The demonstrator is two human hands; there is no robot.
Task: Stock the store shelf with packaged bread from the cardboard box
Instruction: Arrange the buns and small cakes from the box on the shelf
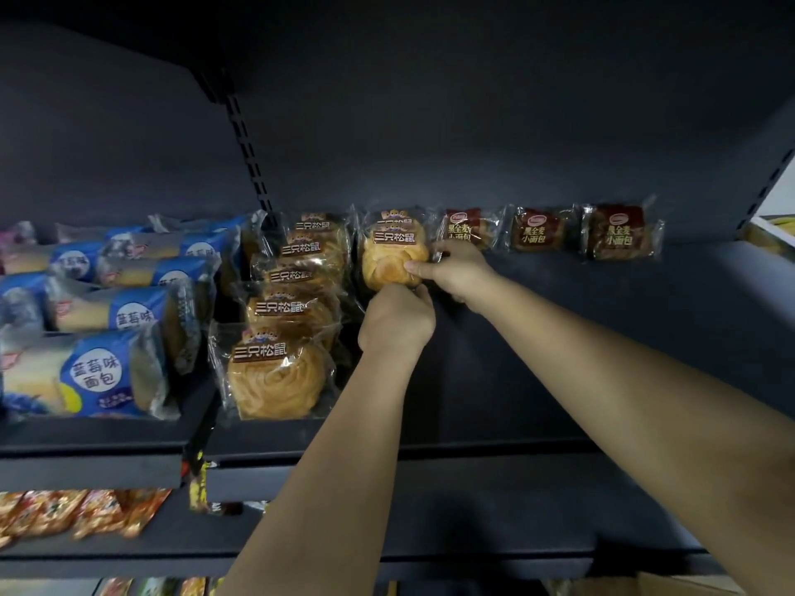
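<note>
A round golden bread in a clear wrapper (389,260) stands near the back of the dark shelf (580,320), with another pack of the same kind behind it. My left hand (398,318) grips its lower edge from below. My right hand (454,268) pinches its right side, thumb on the wrapper. To its left runs a row of several identical round breads (275,372), reaching the shelf's front. The cardboard box (684,585) shows only as a corner at the bottom right.
Three dark wholewheat bread packs (619,232) stand along the back wall to the right. Blue blueberry bread packs (99,376) fill the neighbouring shelf on the left. Orange snack bags (81,509) lie on the shelf below. A slotted upright (249,152) divides the two bays.
</note>
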